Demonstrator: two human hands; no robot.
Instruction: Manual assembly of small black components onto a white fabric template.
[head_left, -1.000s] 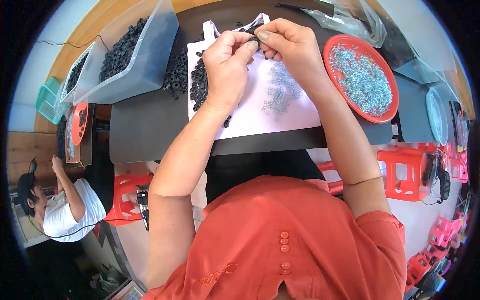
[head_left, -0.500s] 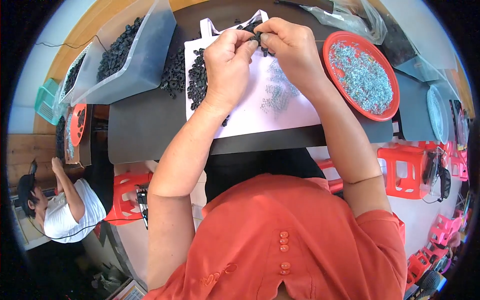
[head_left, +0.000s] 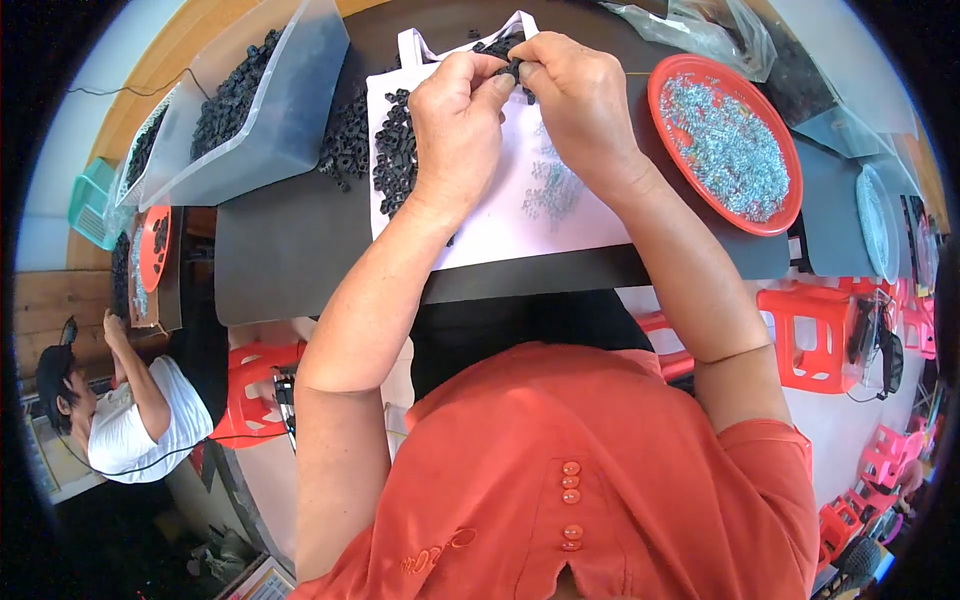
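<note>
Above the far part of a white cloth bag (head_left: 480, 235), my left hand (head_left: 460, 125) and my right hand (head_left: 580, 100) meet fingertip to fingertip. Both are closed in a pinch on a small black plastic part (head_left: 514, 70), mostly covered by my fingers. A pile of similar black parts (head_left: 396, 150) lies along the bag's left side, and more sit beyond my fingertips. Below my right hand, small silvery pieces, perhaps springs (head_left: 553, 190), are scattered on the bag. To the right, a red plate (head_left: 655, 100) holds many more of these silvery pieces.
A translucent bin (head_left: 270, 130) full of black parts stands at the left of the dark table (head_left: 290, 260), with loose parts beside it. A clear plastic bag (head_left: 700, 40) lies far right. Red stools (head_left: 810, 340) stand right. Another person (head_left: 150, 410) works at the left.
Both hands stay together, with only slight finger movement around the black part. The dark bit hanging below my fingertips shows less now. The whole view has shifted slightly.
</note>
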